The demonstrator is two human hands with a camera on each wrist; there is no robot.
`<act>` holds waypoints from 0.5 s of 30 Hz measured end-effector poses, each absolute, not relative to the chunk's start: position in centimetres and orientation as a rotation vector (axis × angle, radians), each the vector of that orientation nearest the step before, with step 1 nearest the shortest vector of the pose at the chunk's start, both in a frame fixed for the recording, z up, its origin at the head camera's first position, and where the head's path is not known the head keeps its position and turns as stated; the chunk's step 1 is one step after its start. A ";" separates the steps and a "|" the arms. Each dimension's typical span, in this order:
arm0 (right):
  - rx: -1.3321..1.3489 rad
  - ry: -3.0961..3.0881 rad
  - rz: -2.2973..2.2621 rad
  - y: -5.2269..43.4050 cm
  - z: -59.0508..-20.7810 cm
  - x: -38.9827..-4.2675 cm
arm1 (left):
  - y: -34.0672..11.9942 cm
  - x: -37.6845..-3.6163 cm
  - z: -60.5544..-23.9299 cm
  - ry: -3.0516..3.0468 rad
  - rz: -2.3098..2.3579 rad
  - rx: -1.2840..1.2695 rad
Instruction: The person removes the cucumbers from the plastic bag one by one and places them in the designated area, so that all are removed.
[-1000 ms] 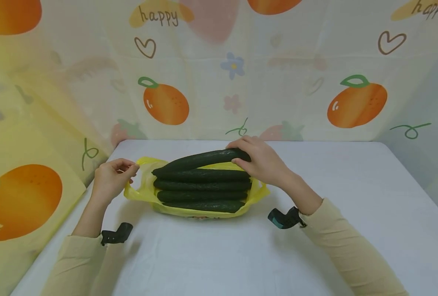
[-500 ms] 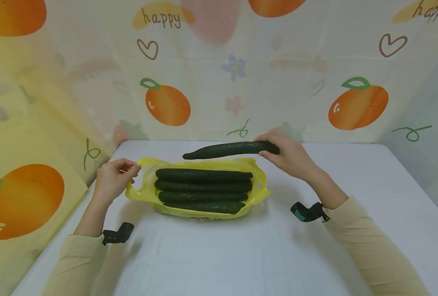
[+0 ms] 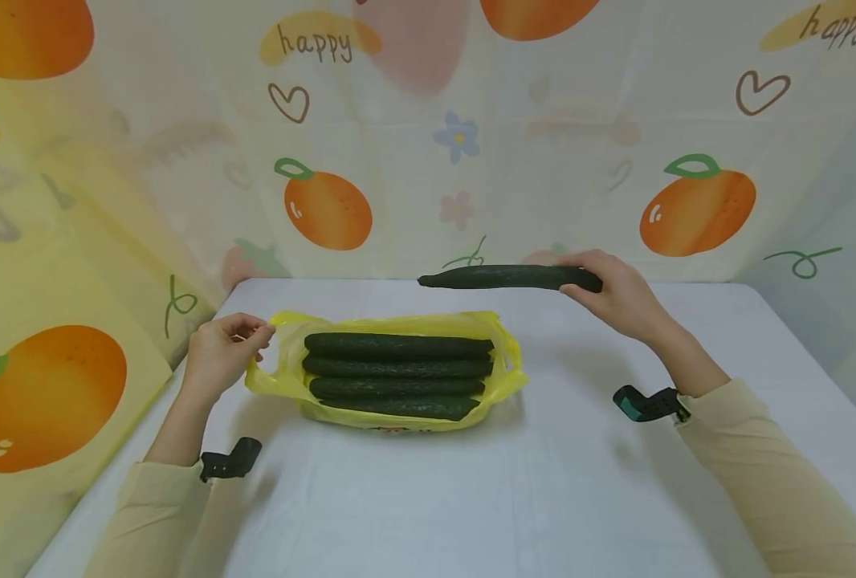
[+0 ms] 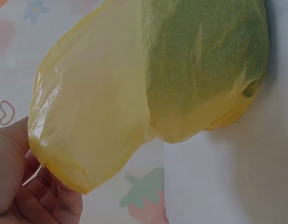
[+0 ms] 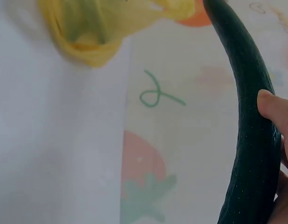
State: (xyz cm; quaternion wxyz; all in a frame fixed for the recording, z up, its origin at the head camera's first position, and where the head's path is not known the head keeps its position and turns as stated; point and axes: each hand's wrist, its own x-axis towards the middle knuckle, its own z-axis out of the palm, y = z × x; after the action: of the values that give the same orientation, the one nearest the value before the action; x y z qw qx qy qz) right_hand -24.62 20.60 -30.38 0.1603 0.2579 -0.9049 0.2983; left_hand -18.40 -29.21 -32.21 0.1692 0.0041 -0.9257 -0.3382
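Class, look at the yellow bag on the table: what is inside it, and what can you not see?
Four cucumbers lie side by side in the open yellow bag. The bag's bottom beneath them is covered, so anything under them cannot be seen. A fifth cucumber is outside, held by the right hand.

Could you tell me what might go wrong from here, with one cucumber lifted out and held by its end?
The right hand grips the lifted cucumber only near one end, so the long free end could dip or slip from the fingers. The left hand pinches just the thin edge of the yellow bag; a pull might tear it or drag it along the table. The four cucumbers lying in the open bag could then roll out.
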 end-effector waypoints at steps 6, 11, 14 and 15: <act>0.692 -2.627 0.822 22.9 -30.4 -25.3 | -29.2 -18.7 -32.3 -2.648 -0.936 0.018; 0.704 -2.639 0.788 24.8 -30.7 -26.0 | -29.2 -18.8 -32.3 -2.650 -0.935 0.017; 0.695 -2.656 0.773 25.8 -31.1 -26.2 | -29.2 -18.8 -32.2 -2.650 -0.945 0.014; 0.683 -2.668 0.764 26.1 -31.2 -26.3 | -29.2 -18.7 -32.2 -2.651 -0.947 0.014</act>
State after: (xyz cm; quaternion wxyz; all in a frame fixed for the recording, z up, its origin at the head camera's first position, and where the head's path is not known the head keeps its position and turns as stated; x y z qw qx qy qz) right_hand -26.28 26.09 -31.21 0.1413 0.2364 -0.9242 0.2645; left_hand -18.73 -29.22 -32.21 0.1627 0.0049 -0.9292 -0.3319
